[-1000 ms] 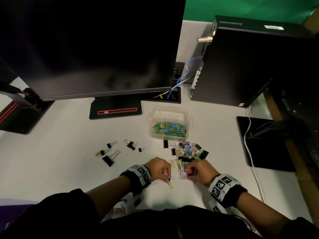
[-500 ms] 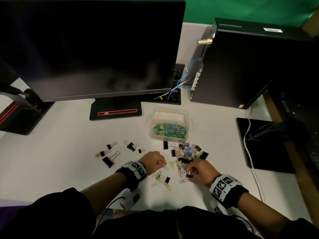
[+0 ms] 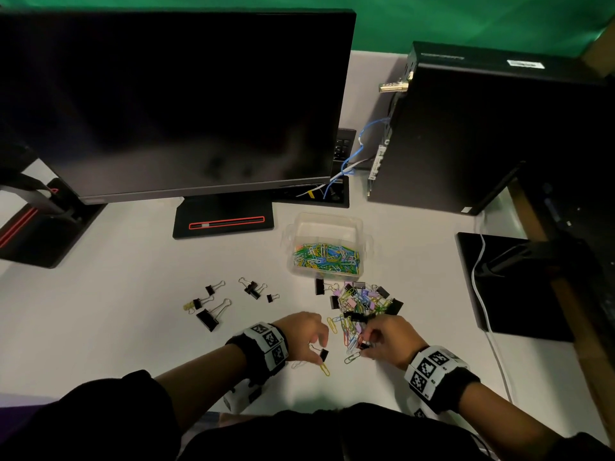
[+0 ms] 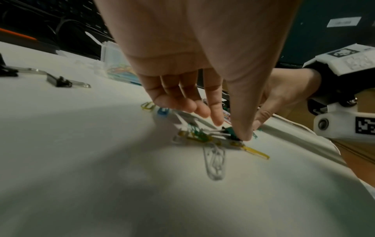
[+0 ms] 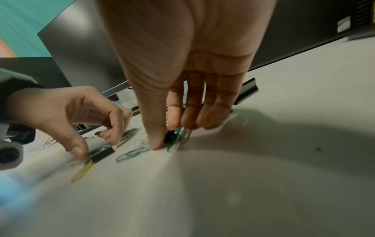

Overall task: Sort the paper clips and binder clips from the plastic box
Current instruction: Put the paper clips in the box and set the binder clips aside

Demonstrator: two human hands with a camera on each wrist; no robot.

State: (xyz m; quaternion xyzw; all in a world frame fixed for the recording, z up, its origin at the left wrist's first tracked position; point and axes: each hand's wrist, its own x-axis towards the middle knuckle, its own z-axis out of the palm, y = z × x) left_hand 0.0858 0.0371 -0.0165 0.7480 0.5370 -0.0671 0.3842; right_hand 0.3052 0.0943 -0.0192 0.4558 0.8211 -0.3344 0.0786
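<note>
Since half a second ago the left hand (image 3: 307, 337) has come back toward the lower centre of the head frame and now pinches a small black binder clip (image 3: 323, 354) just above the white tabletop (image 3: 116, 327); the right hand (image 3: 386, 337) has stayed at the near edge of the mixed pile of coloured paper clips and binder clips (image 3: 361, 304). The clear plastic box (image 3: 327, 251), with paper clips inside, sits above the pile at frame centre, and the sorted black binder clips (image 3: 229, 301) lie to the left, on the left hand's side, so that hand is the nearer one to carry its clip there.

From the left wrist, thumb and forefinger close on the small clip's dark body (image 4: 230, 133), its long axis running left to right, with a yellow paper clip (image 4: 256, 153) tangled beneath.

From the right wrist, the right hand's thumb and fingers pinch what looks like another small black clip (image 5: 170, 136) among green paper clips (image 5: 131, 154), though blur makes this uncertain.
</note>
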